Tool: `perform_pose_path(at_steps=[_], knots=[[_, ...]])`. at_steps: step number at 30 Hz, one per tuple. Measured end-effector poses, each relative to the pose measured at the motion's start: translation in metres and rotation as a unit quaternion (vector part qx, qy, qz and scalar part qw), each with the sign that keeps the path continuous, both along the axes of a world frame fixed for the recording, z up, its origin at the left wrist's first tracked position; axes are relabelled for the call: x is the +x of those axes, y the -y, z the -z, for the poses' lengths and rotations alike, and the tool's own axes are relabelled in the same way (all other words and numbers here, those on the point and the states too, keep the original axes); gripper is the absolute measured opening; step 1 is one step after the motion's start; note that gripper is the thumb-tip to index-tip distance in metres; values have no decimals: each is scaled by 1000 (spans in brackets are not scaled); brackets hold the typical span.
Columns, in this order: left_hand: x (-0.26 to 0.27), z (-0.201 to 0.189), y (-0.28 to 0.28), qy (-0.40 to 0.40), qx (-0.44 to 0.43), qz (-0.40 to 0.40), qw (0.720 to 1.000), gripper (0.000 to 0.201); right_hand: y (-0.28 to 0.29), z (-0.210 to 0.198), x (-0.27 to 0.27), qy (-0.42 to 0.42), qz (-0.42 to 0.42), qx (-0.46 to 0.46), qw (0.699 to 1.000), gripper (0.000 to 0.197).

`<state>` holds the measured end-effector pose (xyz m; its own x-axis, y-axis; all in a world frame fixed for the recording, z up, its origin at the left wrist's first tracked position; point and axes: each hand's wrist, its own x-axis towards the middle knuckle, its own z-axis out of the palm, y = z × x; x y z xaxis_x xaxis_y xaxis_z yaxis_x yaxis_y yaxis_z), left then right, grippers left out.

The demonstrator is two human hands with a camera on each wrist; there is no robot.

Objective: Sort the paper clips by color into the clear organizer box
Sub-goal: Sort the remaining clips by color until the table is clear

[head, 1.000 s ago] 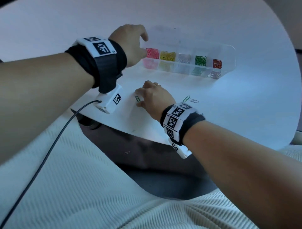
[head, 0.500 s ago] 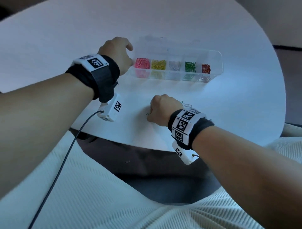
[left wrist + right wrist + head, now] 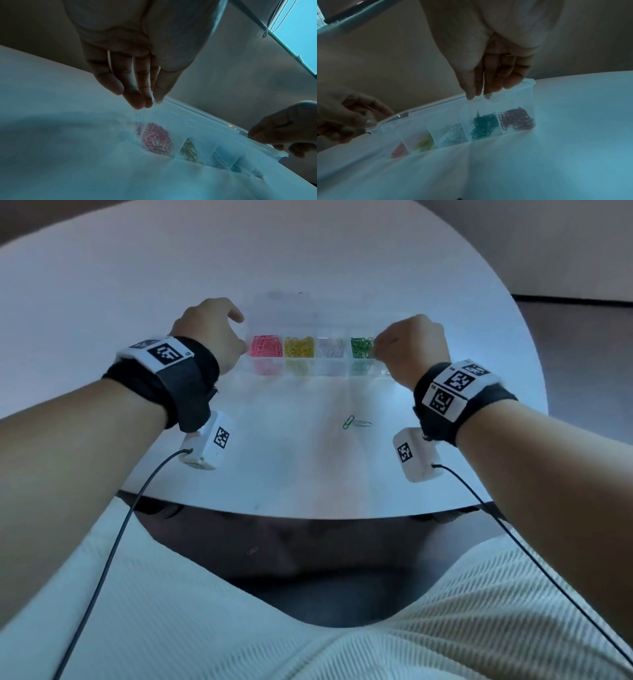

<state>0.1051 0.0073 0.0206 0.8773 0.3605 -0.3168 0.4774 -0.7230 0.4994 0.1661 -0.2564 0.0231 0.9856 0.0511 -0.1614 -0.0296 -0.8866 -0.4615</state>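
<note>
Right fingers (image 3: 471, 93): pointing down over the green compartment, tips drawn together; whether they are pinching a clip, cannot tell.
Left hand (image 3: 209, 332): fingers touching the clear organizer box (image 3: 335, 326) at its pink end.
Loose clips: green clip (image 3: 348, 421) and silver clip (image 3: 362, 424) lying on the bench (image 3: 445, 285).

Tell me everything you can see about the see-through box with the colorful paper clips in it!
The clear organizer box is a long plastic tray lying flat on the white table, split into a row of compartments. From the left they hold pink, yellow, white, green and red paper clips. Its clear lid lies open behind it. The left hand touches its left end, and the right hand hovers over its right end above the green clips.
</note>
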Motion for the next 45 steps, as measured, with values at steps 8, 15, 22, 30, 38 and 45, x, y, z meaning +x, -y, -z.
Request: perform_pose_path(at_steps=[8,15,22,30,38,45], knots=[[1,-2,2,4,-7,-2,1000,37,15,10,-54,80,-225,37,970,30],[1,-1,1,0,-7,-2,1000,37,26,44,-76,-9,-288,-50,956,28],[0,-1,2,4,-8,-6,1000,37,8,48,-77,-28,-242,-107,964,19],[1,-2,2,7,-15,-5,1000,37,-14,26,-72,-56,-203,-113,971,12],[2,-2,2,5,-25,-4,1000,38,-1,-2,-15,57,-48,28,997,23],[3,-1,2,7,-29,-9,1000,36,17,17,-57,-68,-299,-96,947,18]])
